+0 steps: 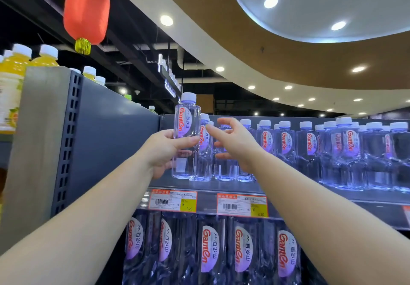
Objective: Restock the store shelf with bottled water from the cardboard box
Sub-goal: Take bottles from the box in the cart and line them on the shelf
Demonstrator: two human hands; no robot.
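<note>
Supermarket aisle under a curved ceiling with recessed spotlights; red paper lantern with a gold tassel (86, 11) hanging at upper left, yellow juice bottles with white caps (15, 71) ranged along a neighbouring shelf top. Ahead, a dark grey metal store shelf (221, 187) with orange-and-yellow price tags (173, 200) clipped to its front edge.

Well advanced, by the look of it: upper tier already lined with upright clear plastic water bottles with white caps and red-lettered labels (310, 149) across the middle and right, lower tier packed with larger bottles of the same brand (210, 249). Left to do, seemingly, only the gap at the tier's far left end beside the upright. Cardboard box not in view, so remaining stock impossible to judge.

One clear, white-capped water bottle (187, 116) held upright in the left hand (166, 151), fingers and thumb wrapped round its lower body, base level with or just above the shelf surface at the left end of the row; contact with the shelf not clear. Right hand (235, 145) just beside it, fingers spread and loosely curved, holding nothing, hovering before the neighbouring shelved bottles; touching them or not cannot be told.
</note>
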